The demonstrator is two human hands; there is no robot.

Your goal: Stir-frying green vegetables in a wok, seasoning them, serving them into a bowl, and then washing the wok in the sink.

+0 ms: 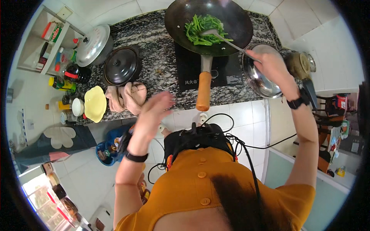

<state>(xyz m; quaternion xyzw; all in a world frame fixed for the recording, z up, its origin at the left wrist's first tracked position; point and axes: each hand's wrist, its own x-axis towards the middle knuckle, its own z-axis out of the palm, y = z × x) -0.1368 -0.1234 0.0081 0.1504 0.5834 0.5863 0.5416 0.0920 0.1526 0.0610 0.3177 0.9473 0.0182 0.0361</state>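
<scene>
My right hand grips the handle of a metal spatula, whose blade rests among green leafy stalks in a dark wok. The wok sits over a black induction cooktop, its wooden handle pointing towards my body. My left hand is raised near the counter's front edge, fingers apart and holding nothing. Just beyond it lies a folded beige cloth. A yellow scalloped plate is left of the cloth.
A lidded black pot and a lidded aluminium pot stand on the left of the granite counter. Bottles crowd the left wall. A shiny metal lid or bowl lies under my right forearm. Black cables hang around my waist.
</scene>
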